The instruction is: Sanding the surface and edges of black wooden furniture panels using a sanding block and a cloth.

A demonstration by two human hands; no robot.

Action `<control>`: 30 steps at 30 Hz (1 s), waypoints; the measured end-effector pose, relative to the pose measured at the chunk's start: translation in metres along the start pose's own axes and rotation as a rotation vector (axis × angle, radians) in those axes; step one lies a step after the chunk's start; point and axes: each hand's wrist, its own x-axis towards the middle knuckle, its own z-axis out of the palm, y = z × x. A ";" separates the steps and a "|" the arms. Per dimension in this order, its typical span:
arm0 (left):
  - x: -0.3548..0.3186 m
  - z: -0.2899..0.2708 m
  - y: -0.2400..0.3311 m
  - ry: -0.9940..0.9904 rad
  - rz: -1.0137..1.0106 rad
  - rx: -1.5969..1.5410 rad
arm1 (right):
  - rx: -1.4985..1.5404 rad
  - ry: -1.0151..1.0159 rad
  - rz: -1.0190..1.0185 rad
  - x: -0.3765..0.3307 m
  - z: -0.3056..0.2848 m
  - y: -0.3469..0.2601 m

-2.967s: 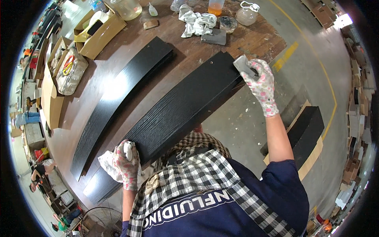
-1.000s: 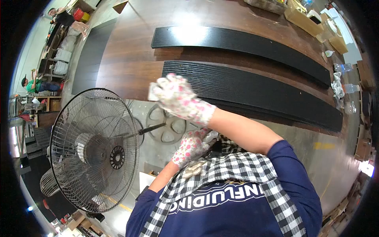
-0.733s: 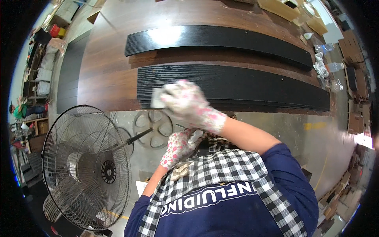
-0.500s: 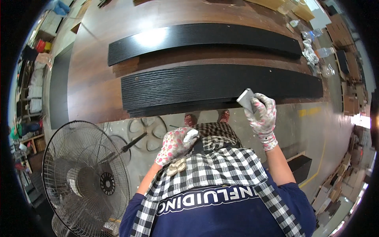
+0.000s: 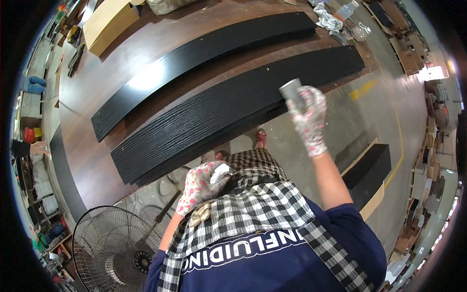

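My right hand (image 5: pixel 310 114), in a white glove with pink flowers, is closed on a small grey rectangular block (image 5: pixel 292 91). It holds the block in the air over the near edge of a long black board (image 5: pixel 233 104) with a ridged grain. My left hand (image 5: pixel 200 187), in a glove of the same kind, is closed in front of my checked apron. Between its thumb and fingers is a white wad (image 5: pixel 220 173) that looks like cloth or paper. A second black board (image 5: pixel 194 61) lies beyond the first on the brown table (image 5: pixel 114 168).
A wire-caged fan (image 5: pixel 116 250) stands at lower left. Another black piece (image 5: pixel 372 168) leans low on the right. On the table's far side are a pale wooden box (image 5: pixel 109 29), a crumpled white cloth (image 5: pixel 328 20) and clear bottles (image 5: pixel 348 9). Another person's hand (image 5: pixel 39 148) shows at far left.
The whole view has turned, so the boards now slant up to the right. My right hand with the grey block is slightly higher in the picture. Another person's hand has appeared at far left.
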 end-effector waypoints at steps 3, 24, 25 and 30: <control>0.013 -0.009 0.009 0.073 0.165 -0.098 | -0.194 -0.019 -0.289 0.007 -0.003 -0.013; 0.173 0.021 0.103 0.518 0.253 0.233 | -0.178 -0.010 -0.139 0.074 -0.049 0.145; 0.175 0.022 0.106 0.475 0.235 0.306 | -0.233 0.067 -0.108 0.083 -0.060 0.186; 0.187 0.022 0.115 0.474 0.170 0.329 | -0.510 0.120 0.249 0.151 -0.123 0.352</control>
